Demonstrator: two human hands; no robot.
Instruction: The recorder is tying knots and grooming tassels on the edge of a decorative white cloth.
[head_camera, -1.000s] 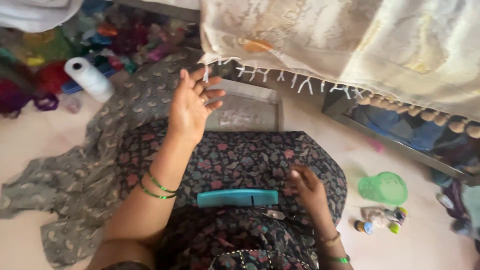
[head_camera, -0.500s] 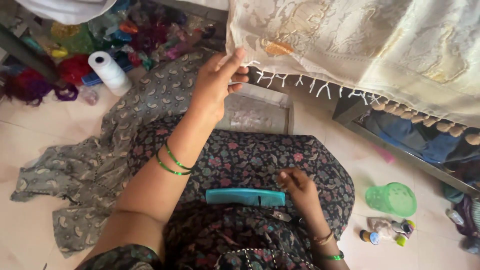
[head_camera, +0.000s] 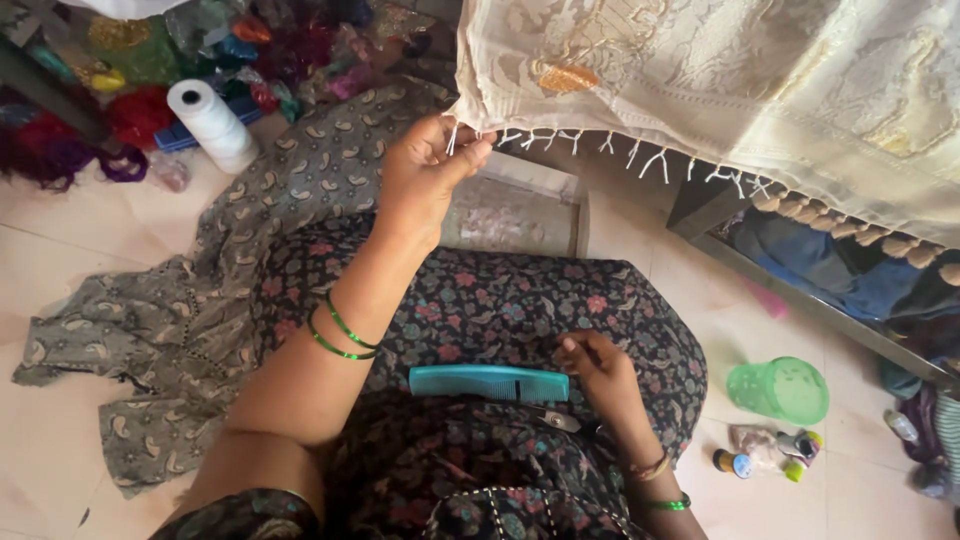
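Note:
My left hand (head_camera: 425, 170) is raised and pinches a white tassel at the fringed corner of a cream embroidered cloth (head_camera: 760, 80) that hangs across the top of the view. My right hand (head_camera: 595, 365) rests low on my lap, fingers curled, touching the right end of a teal comb (head_camera: 487, 382). A pair of scissors (head_camera: 560, 420) lies just below that hand on the dark floral fabric (head_camera: 520, 300) over my knees. Green bangles circle both wrists.
A grey paisley cloth (head_camera: 170, 330) spreads over the tiled floor at left. A white thread cone (head_camera: 210, 125) stands by a heap of coloured fabric scraps (head_camera: 150, 60). A green plastic cup (head_camera: 780, 390) and small thread spools (head_camera: 765, 455) lie at right, near a metal frame (head_camera: 800, 300).
My left hand has moved up and to the right, from open fingers to a pinch on the cloth's fringe. My right hand has stayed by the comb.

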